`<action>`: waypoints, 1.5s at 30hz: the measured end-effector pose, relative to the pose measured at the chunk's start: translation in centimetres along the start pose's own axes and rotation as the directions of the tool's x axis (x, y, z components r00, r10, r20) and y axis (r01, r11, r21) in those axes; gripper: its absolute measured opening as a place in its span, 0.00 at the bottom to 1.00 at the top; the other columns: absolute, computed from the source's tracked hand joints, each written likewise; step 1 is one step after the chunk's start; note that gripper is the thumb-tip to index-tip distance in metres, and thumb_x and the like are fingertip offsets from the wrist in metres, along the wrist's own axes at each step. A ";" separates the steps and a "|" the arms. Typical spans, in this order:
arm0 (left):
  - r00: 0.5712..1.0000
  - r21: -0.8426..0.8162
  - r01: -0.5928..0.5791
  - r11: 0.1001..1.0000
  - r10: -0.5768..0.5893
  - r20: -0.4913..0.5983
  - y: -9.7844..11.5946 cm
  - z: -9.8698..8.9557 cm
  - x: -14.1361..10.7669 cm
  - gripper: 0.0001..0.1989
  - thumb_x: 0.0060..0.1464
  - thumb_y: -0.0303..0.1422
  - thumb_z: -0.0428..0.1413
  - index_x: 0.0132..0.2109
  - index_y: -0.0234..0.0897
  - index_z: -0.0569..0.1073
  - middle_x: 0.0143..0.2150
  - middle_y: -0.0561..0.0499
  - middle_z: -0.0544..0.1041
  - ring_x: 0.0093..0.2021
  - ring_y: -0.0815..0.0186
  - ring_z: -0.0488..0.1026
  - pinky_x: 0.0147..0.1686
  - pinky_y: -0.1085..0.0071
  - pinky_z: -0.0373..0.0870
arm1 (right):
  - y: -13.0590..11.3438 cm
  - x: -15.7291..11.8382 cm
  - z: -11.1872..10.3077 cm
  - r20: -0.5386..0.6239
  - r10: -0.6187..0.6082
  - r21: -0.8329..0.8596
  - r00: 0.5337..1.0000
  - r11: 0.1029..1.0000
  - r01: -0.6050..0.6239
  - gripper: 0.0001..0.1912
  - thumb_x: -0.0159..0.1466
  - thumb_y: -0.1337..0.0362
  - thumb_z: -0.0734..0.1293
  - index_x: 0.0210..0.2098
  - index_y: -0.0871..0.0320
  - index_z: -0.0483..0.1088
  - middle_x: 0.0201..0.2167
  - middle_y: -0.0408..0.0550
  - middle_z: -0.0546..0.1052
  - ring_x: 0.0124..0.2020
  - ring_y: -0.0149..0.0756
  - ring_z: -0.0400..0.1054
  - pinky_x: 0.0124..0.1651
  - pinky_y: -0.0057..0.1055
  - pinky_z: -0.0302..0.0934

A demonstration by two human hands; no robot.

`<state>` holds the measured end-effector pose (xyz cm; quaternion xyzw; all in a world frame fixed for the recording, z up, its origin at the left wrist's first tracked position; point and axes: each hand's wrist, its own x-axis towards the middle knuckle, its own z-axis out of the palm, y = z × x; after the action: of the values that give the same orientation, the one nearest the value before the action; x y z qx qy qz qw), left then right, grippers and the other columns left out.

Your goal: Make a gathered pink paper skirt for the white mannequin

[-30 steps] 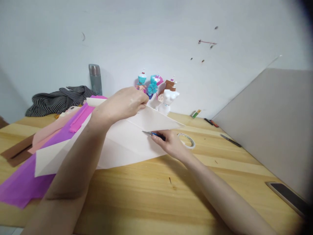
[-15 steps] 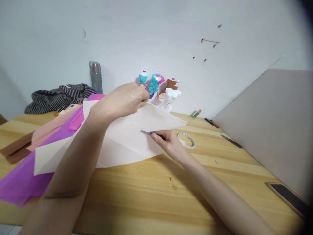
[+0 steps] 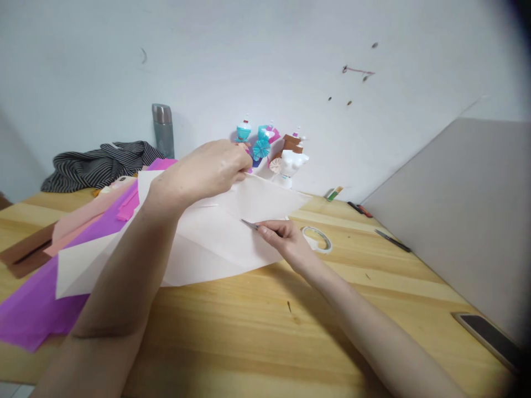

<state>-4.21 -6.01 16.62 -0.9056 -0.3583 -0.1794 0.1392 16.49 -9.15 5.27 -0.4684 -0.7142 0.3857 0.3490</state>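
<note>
A large sheet of white paper [image 3: 207, 243] lies across the table, partly hidden under my left forearm. My left hand [image 3: 211, 168] is closed on the far edge of this paper and lifts it, the fingertips mostly hidden behind the hand. Scissors [image 3: 249, 224] are in my right hand [image 3: 286, 237], their metal blades pointing left and lying at the cut between the raised flap and the lower part of the sheet. Purple paper [image 3: 37, 309] sticks out beneath the white sheet at the left.
A roll of tape [image 3: 321, 240] lies right of my right hand. Farther right are a craft knife [image 3: 392, 240] and a phone [image 3: 489, 337]. White figurines with coloured paper [image 3: 286, 163], a grey bottle [image 3: 163, 130] and a striped cloth [image 3: 103, 166] stand or lie along the wall.
The white flap's right tip has shifted slightly left and drooped behind my right hand. The scissors' blades look closer together; both hands stay nearly in place.
</note>
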 end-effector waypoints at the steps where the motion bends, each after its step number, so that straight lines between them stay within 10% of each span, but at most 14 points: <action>1: 1.000 0.001 -0.002 1.000 0.002 -0.006 0.0 0.0 0.0 0.12 0.56 0.27 0.48 0.31 0.32 0.74 0.23 0.50 0.71 0.26 0.68 0.66 0.30 0.71 0.56 | 0.0 0.0 0.0 -0.004 -0.005 -0.013 1.000 1.000 0.004 0.20 0.58 0.50 0.63 0.24 0.61 0.71 0.18 0.41 0.59 0.22 0.27 0.49 0.25 0.28 0.43; 45: 0.999 -0.062 -0.038 0.997 0.036 -0.028 0.8 0.4 0.2 0.11 0.55 0.25 0.48 0.27 0.33 0.72 0.18 0.51 0.66 0.23 0.68 0.63 0.28 0.70 0.54 | -1.3 0.0 0.1 0.001 -0.048 -0.193 0.999 0.980 0.048 0.18 0.60 0.53 0.61 0.26 0.62 0.71 0.21 0.43 0.64 0.25 0.30 0.53 0.27 0.28 0.48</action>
<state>-3.46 -6.29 16.21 -0.9134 -0.3338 -0.2002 0.1191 15.84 -9.50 6.38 -0.4835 -0.7587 0.3051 0.3124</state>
